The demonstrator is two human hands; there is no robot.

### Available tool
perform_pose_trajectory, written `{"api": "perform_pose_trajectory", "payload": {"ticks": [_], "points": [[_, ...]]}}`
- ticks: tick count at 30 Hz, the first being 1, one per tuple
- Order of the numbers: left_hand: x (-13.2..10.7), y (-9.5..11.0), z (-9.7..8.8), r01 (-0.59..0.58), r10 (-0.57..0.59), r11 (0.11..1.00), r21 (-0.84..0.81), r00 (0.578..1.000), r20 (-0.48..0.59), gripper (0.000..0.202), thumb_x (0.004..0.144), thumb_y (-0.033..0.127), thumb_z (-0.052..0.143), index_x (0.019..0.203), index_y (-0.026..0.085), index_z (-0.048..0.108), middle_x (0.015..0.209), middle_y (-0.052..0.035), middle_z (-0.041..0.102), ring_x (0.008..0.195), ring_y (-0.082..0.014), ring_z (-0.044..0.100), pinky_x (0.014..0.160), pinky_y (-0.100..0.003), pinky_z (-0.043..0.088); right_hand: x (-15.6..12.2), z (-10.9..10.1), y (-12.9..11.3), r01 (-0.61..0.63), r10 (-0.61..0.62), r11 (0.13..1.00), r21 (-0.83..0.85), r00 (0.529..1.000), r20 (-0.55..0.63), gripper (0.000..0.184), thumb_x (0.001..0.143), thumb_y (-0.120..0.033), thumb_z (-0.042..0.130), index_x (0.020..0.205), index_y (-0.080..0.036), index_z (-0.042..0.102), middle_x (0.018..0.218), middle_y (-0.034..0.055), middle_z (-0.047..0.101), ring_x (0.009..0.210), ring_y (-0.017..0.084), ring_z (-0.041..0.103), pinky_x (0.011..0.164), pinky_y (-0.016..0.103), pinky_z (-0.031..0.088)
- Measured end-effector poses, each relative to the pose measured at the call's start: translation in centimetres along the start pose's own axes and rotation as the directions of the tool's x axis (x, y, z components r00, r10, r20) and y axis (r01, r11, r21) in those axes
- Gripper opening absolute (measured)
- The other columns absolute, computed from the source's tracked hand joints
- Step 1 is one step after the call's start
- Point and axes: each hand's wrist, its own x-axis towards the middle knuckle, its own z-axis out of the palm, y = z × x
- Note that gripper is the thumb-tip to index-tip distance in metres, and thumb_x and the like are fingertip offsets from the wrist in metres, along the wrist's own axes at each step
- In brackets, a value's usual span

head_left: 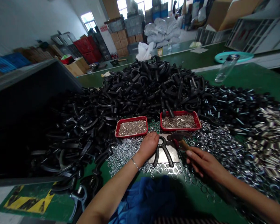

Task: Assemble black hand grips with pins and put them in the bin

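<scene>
My left hand [149,143] is closed, its fingertips pressed at the upper left of a black plier-shaped part [162,146]. That part lies on a flat metal plate [175,153], its round head pointing away from me and its two legs spread towards me. In my right hand [200,158] is the wooden handle of a hammer [184,145]. The hammer's dark head is just right of the part's round head; I cannot tell whether they touch. Behind the plate stand a red tray [132,135] of tiny metal pieces and a red tray [181,129] of metal pins.
A large heap of black handle parts [140,84] rises behind the trays. Small metal rings [123,157] surround the plate. Metal sleeves [270,140] are piled at the far right. A clear bottle [226,70] stands back right. A dark bin [25,124] is at left.
</scene>
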Motion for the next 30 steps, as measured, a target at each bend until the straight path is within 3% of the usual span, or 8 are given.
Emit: {"api": "perform_pose_trajectory", "payload": {"ticks": [3,7,11,16,20,23,27,30], "points": [[-0.6,0.1,-0.3,0.066,-0.069,0.995,-0.070,0.997,-0.043,0.019,0.098,0.019,0.048,0.112,0.015,0.061,0.105,-0.0100,0.064,0.102,-0.0233,0.060,0.094,-0.040,0.049,0.9,-0.9,-1.3,0.058,-0.057,0.979,-0.196,0.998,0.013,0.048,0.092,-0.065,0.045,0.109,-0.023,0.058,0.073,-0.0013,0.060,0.052,0.013,0.051,0.044,0.024,0.038],[-3.1,1.8,-1.5,0.177,-0.209,0.966,-0.187,0.963,-0.172,0.028,0.100,0.027,0.046,0.125,0.016,0.055,0.122,-0.0118,0.062,0.115,-0.0251,0.056,0.103,-0.044,0.044,1.5,-1.6,-5.1,0.229,-0.245,0.848,-0.479,0.969,0.030,0.042,0.098,-0.058,0.038,0.101,-0.022,0.059,0.071,0.0009,0.061,0.065,0.018,0.058,0.058,0.028,0.043],[-5.9,3.7,-1.6,0.084,-0.106,0.983,-0.161,0.986,-0.132,0.027,0.101,0.022,0.042,0.121,0.016,0.059,0.119,-0.0109,0.065,0.112,-0.0249,0.057,0.102,-0.044,0.044,2.6,-0.6,-8.0,0.344,-0.446,0.700,-0.626,0.895,-0.008,0.037,0.101,-0.051,0.034,0.111,-0.023,0.057,0.085,0.0046,0.067,0.076,0.021,0.063,0.070,0.031,0.045],[-6.7,4.2,-0.4,0.075,-0.085,0.992,-0.099,0.992,-0.097,0.031,0.101,0.017,0.040,0.126,0.015,0.057,0.122,-0.0126,0.064,0.115,-0.0252,0.057,0.103,-0.044,0.044,6.0,0.7,-7.3,0.316,-0.266,0.624,-0.715,0.946,0.186,0.040,0.099,-0.050,0.037,0.097,-0.019,0.061,0.080,0.0082,0.069,0.070,0.022,0.064,0.069,0.033,0.045],[-6.4,4.1,-0.3,0.074,-0.084,0.992,-0.101,0.992,-0.096,0.031,0.101,0.017,0.040,0.126,0.014,0.057,0.123,-0.0130,0.064,0.117,-0.0254,0.056,0.104,-0.043,0.044,7.0,0.8,-7.2,0.329,-0.367,0.588,-0.739,0.923,0.119,0.044,0.102,-0.050,0.028,0.101,-0.019,0.059,0.082,0.0084,0.069,0.074,0.022,0.065,0.070,0.031,0.046],[-6.3,4.4,-1.0,0.086,-0.097,0.989,-0.124,0.992,-0.084,0.029,0.101,0.018,0.040,0.124,0.015,0.058,0.122,-0.0120,0.064,0.115,-0.0249,0.056,0.103,-0.042,0.044,6.5,0.8,-7.5,0.268,-0.300,0.482,-0.834,0.945,0.131,0.041,0.100,-0.049,0.034,0.099,-0.017,0.060,0.082,0.0108,0.070,0.071,0.024,0.066,0.069,0.033,0.046],[-7.1,5.7,-2.7,0.282,-0.294,0.948,-0.145,0.953,-0.070,0.035,0.096,0.038,0.055,0.121,0.014,0.057,0.121,-0.0129,0.062,0.114,-0.0271,0.055,0.101,-0.045,0.044,4.4,0.7,-6.6,0.362,-0.269,0.559,-0.746,0.930,0.250,0.043,0.101,-0.051,0.032,0.105,-0.020,0.062,0.090,0.0103,0.073,0.079,0.025,0.069,0.072,0.033,0.050],[-7.5,7.2,-3.2,0.443,-0.442,0.896,-0.040,0.897,0.021,0.044,0.089,0.052,0.061,0.107,0.011,0.060,0.105,-0.0144,0.064,0.101,-0.0296,0.060,0.089,-0.045,0.047,3.3,-0.1,-3.7,0.333,-0.319,0.556,-0.761,0.931,0.174,0.040,0.098,-0.050,0.039,0.119,-0.024,0.061,0.099,0.0141,0.075,0.083,0.030,0.072,0.072,0.038,0.052]]}}
